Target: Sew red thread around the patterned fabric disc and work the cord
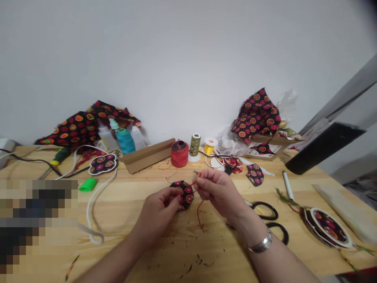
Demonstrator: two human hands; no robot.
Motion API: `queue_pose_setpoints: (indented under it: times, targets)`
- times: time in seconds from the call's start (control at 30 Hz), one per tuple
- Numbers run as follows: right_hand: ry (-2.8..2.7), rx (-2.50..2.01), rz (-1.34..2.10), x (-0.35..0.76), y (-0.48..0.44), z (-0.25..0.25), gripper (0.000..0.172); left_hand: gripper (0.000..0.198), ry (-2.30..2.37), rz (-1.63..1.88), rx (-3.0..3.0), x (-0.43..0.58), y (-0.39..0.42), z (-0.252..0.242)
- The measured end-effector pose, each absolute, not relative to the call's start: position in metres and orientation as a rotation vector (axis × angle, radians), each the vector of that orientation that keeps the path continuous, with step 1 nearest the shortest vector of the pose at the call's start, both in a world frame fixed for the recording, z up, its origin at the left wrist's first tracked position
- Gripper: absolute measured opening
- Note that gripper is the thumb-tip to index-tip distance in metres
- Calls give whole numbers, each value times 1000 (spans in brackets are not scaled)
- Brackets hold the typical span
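Observation:
My left hand (160, 210) pinches a small padded piece of black fabric with red and orange dots (185, 193), held just above the wooden table (141, 251). My right hand (216, 190) is closed on a needle with red thread (198, 175) right beside the piece; the thread runs across the fabric and a loose end hangs down toward the table. A metal bracelet sits on my right wrist.
Black-handled scissors (269, 220) lie right of my right hand. Red (179, 153), olive (194, 146) and yellow (210, 146) thread spools, a teal spool, glue bottles, a cardboard strip, fabric heaps and cut fabric shapes line the back. A white cord (94, 204) curls at left.

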State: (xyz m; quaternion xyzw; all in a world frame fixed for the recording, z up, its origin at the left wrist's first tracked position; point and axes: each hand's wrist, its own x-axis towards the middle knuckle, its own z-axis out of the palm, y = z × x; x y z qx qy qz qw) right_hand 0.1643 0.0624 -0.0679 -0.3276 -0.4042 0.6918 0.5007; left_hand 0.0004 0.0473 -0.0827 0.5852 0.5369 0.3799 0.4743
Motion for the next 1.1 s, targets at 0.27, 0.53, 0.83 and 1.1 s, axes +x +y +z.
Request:
queue_pose_setpoints:
  times: [0.27, 0.53, 0.83, 1.1]
  targets:
    - [-963, -777, 1548, 182, 65, -53, 17, 18, 1348, 878, 1502, -2, 48, -89]
    - [-937, -656, 1493, 198, 63, -46, 12, 20, 1325, 655, 1720, -3, 49, -95]
    - [-1042, -497, 1485, 209, 44, -34, 17, 15, 726, 18, 1491, -16, 41, -84]
    - [-1412, -411, 1974, 186, 28, -48, 25, 19, 695, 907, 1034, -12, 51, -80]
